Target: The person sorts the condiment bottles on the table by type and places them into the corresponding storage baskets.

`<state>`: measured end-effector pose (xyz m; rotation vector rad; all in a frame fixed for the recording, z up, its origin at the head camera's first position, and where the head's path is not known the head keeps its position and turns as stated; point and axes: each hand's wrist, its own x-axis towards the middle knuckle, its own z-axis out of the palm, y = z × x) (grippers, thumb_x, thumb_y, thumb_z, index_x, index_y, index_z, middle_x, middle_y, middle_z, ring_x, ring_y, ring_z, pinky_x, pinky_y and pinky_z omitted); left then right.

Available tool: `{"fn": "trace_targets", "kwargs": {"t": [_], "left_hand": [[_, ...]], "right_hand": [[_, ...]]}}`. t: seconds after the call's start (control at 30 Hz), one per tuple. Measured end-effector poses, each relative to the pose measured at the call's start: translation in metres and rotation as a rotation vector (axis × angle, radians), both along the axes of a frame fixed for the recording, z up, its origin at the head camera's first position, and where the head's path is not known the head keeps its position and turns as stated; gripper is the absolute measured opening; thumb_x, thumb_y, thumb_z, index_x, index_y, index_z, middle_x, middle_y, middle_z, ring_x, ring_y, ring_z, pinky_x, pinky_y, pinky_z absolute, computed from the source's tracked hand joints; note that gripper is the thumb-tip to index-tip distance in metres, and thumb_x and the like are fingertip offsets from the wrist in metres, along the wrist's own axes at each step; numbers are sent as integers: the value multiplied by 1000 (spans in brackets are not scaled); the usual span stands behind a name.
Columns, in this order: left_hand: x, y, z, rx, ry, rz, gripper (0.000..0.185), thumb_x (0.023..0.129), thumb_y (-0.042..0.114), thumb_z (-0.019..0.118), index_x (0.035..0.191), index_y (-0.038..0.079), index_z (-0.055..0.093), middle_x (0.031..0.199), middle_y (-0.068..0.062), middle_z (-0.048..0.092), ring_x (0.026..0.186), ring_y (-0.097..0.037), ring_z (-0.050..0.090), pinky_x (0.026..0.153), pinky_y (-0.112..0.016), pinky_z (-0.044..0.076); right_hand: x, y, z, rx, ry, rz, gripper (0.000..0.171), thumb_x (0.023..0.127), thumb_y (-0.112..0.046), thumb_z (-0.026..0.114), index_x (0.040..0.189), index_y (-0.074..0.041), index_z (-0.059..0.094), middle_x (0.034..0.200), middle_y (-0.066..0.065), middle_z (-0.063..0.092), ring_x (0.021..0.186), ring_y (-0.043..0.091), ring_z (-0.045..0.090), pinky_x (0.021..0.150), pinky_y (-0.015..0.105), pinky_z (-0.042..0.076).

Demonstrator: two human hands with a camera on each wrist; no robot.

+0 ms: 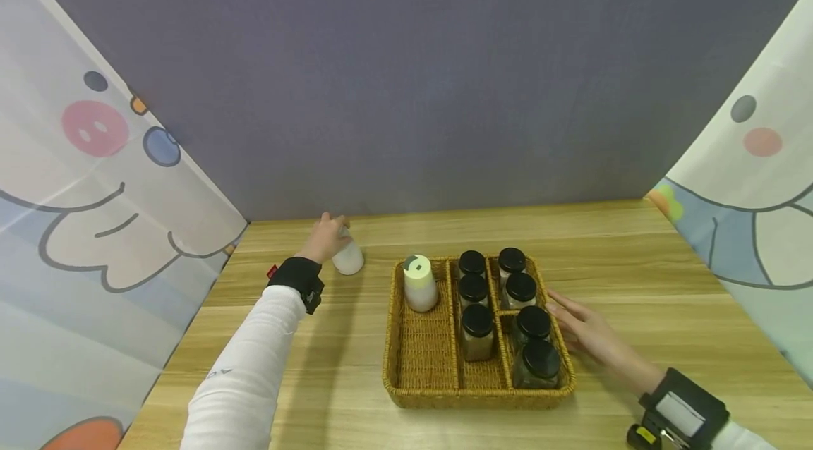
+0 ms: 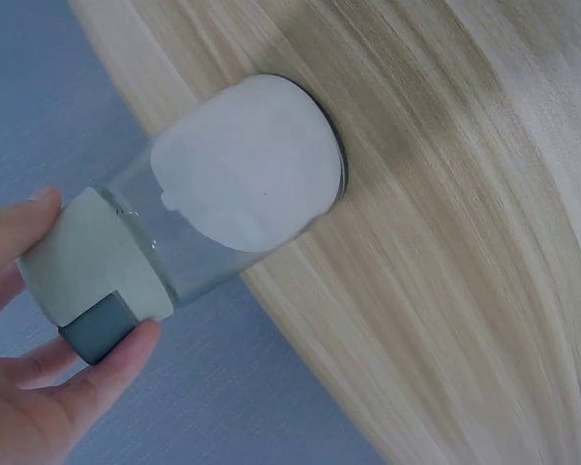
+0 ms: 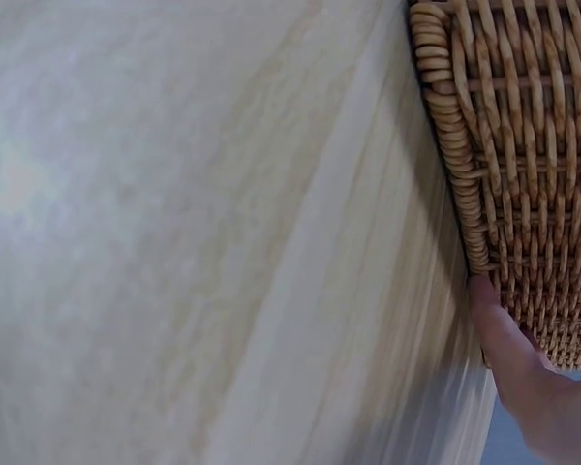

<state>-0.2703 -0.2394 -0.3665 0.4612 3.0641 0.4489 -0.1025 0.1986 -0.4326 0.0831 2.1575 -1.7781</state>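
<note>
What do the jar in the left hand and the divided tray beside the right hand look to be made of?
The clear jar of white powder looks like glass or hard clear plastic: see-through wall with a glossy sheen. Its pale green cap looks like matte plastic. The golden-brown divided tray looks like woven wicker or rattan: coiled rim, visible weave.

Seven black-lidded jars [image 1: 521, 287] fill two basket compartments, and cartoon curtains [image 1: 95, 175] flank a grey-blue wall [image 1: 406, 69].

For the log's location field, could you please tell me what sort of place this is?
Probably a staged recording booth, not a real kitchen: a wooden table, a plain grey backdrop with cartoon curtains, and a wicker tray of spice jars.
</note>
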Motion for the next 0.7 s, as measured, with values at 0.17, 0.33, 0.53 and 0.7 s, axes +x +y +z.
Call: {"fn": "trace_targets", "kwargs": {"t": [0.17, 0.33, 0.53, 0.7], "left_hand": [[5, 4, 7, 6, -58, 23, 33, 85, 12, 59, 114, -3, 52, 113, -31, 40, 102, -48, 42, 81, -49, 43], [11, 6, 10, -4, -40, -12, 32, 85, 9, 58, 113, -5, 52, 112, -30, 42, 102, -45, 42, 84, -49, 41], [15, 4, 12, -5, -34, -53, 30, 84, 7, 59, 110, -6, 53, 107, -29, 44, 98, -41, 44, 81, -47, 43], [17, 2, 15, -14, -48, -77, 30, 84, 7, 59, 111, -5, 53, 107, -28, 43, 97, -41, 45, 80, -46, 44]], "right_hand": [[1, -1, 0, -9, -7, -3, 62, 94, -33, 41, 141, -4, 13, 142, 30, 5, 121, 48, 26, 84, 48, 46], [1, -1, 0, -14, -4, -6, 62, 94, -33, 41, 141, -3, 13, 141, 30, 5, 121, 48, 26, 83, 48, 46], [0, -1, -1, -20, -3, -7, 62, 94, -34, 41, 141, -4, 14, 142, 29, 6, 121, 47, 26, 85, 48, 45], [0, 0, -1, -12, 4, 2, 62, 94, -34, 41, 141, -3, 14, 142, 30, 4, 120, 48, 26, 82, 47, 47]]}}
